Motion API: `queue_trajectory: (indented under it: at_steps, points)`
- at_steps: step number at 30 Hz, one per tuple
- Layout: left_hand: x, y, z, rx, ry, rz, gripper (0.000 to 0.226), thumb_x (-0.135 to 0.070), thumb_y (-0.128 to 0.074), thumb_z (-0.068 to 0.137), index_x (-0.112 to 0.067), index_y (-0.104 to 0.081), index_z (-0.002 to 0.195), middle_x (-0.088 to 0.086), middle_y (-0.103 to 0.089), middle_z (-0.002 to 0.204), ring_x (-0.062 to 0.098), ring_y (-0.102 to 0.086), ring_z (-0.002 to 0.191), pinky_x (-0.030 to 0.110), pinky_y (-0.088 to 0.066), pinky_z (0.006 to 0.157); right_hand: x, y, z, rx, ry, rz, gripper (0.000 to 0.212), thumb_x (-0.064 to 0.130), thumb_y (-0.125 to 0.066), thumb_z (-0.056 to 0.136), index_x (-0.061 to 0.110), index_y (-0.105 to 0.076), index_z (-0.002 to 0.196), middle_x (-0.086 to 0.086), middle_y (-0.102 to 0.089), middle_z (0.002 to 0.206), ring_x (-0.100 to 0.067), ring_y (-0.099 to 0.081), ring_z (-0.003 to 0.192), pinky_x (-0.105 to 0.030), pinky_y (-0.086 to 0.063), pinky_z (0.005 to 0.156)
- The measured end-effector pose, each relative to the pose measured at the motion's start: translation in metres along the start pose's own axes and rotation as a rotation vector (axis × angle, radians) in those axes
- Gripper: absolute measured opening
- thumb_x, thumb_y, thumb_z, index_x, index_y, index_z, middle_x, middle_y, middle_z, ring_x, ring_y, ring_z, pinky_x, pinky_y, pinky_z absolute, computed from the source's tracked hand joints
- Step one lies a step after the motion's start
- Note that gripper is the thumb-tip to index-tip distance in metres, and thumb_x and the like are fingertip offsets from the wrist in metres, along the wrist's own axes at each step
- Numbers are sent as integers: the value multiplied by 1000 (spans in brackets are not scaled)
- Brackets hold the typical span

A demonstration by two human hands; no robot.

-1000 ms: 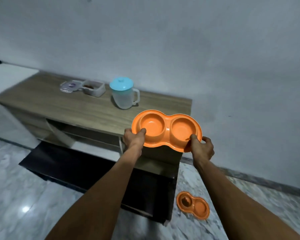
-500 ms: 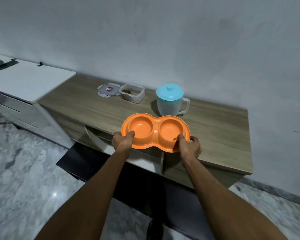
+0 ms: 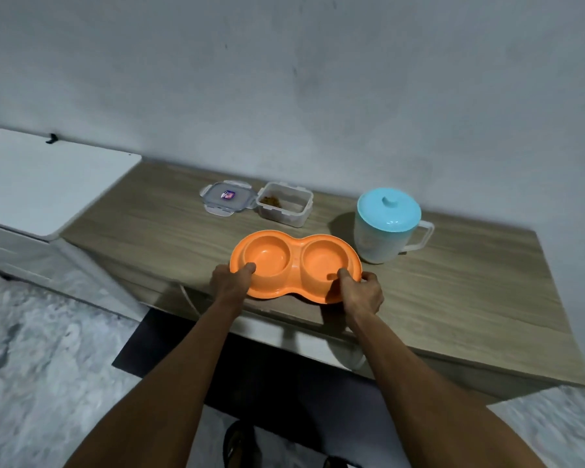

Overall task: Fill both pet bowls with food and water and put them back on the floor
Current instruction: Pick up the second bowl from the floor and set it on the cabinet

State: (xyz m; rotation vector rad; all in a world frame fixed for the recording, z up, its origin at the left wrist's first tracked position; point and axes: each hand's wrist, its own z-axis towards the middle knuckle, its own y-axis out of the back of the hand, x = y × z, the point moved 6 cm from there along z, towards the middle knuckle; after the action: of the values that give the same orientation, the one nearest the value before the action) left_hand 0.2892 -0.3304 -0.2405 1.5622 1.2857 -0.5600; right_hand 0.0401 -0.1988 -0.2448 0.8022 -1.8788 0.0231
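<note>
An orange double pet bowl (image 3: pixel 296 265) with two empty wells rests at the near edge of the wooden cabinet top (image 3: pixel 453 298). My left hand (image 3: pixel 232 282) grips its left rim, thumb inside the left well. My right hand (image 3: pixel 360 293) grips its right rim, thumb in the right well. Behind the bowl stands a clear food container (image 3: pixel 284 208) holding a little brown food, its lid (image 3: pixel 226 198) lying to its left. A translucent water jug (image 3: pixel 385 226) with a light blue lid stands to the right of the bowl.
A white surface (image 3: pixel 41 177) adjoins the cabinet on the left. A grey wall rises behind it. Marble floor (image 3: pixel 31 366) lies below left, and a dark mat (image 3: pixel 284 383) sits under the cabinet front. My feet show at the bottom edge.
Both hands carried the orange bowl forward and down onto the cabinet top, closer to the jug. The view swung right to left; the second orange bowl on the floor is out of view.
</note>
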Motion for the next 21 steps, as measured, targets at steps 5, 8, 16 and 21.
queue_trajectory:
  at_steps: [5,8,16,21]
  points:
    - [25,-12,102,90,17,128,77,-67,-70,37,-11,-67,91,15,-72,94,35,-71,85,50,-61,73,6,-38,0,-64,-43,-20,57,39,-71,82,10,-56,129,-16,-59,128,-35,-55,118,-47,-47,101]
    - [25,-20,141,160,15,197,78,-70,-68,31,-14,-65,85,12,-70,96,34,-69,87,48,-61,73,6,-56,-2,-112,-63,-35,58,40,-70,83,9,-55,130,-18,-58,130,-37,-54,121,-47,-46,103]
    - [3,-11,131,276,-48,379,74,-75,-66,38,-14,-65,80,10,-72,82,32,-71,70,43,-62,71,-5,-68,-3,-198,-93,-142,55,46,-68,84,12,-60,127,-16,-62,126,-36,-57,117,-43,-46,97]
    - [-9,-15,132,300,-156,480,87,-82,-58,44,-13,-67,96,11,-73,99,35,-71,87,43,-57,83,3,-72,3,-206,-83,-282,63,58,-60,80,13,-60,124,-17,-60,125,-37,-58,113,-47,-48,98]
